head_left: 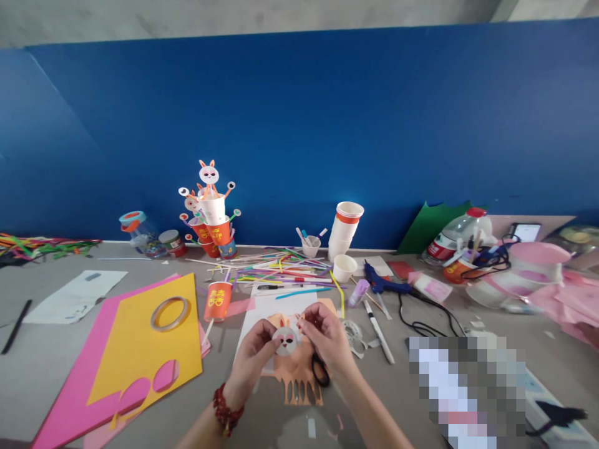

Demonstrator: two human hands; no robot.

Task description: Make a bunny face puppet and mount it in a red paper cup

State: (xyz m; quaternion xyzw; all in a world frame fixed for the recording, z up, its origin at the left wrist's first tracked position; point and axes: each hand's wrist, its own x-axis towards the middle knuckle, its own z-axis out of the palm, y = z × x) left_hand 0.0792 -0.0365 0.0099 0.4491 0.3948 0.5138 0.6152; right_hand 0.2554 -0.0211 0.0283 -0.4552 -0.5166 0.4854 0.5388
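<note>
1. The fingers of the left hand (250, 357) pinch a white paper rabbit face (285, 342) by its left edge; the face is held just above an orange sheet (296, 366) on the surface (262, 424), its printed features turned toward the wearer.
2. The fingers of the right hand (330, 337) close on a small ear (301, 320) at the face's upper right; whether that ear is attached cannot be told; another ear stands on top of the face.
3. A dark red beaded bracelet (227, 408) circles the left wrist; black-handled scissors (321, 372) lie beside the right hand; below, the orange sheet shows a row of cut slots, a white sheet (250, 321) lying partly under it.
4. To the left, a roll of tape (168, 327) rests on a yellow sheet (135, 349), itself over a pink sheet (77, 386); a red paper cup (218, 300) stands nearby.
5. To the right lie a white pen (379, 332) and a blue glue gun (386, 282); farther back, colored sticks (290, 271) spread across the surface; stacked white cups (345, 234) and a rabbit-topped cup tower (213, 209) stand before a blue partition (299, 125).
</note>
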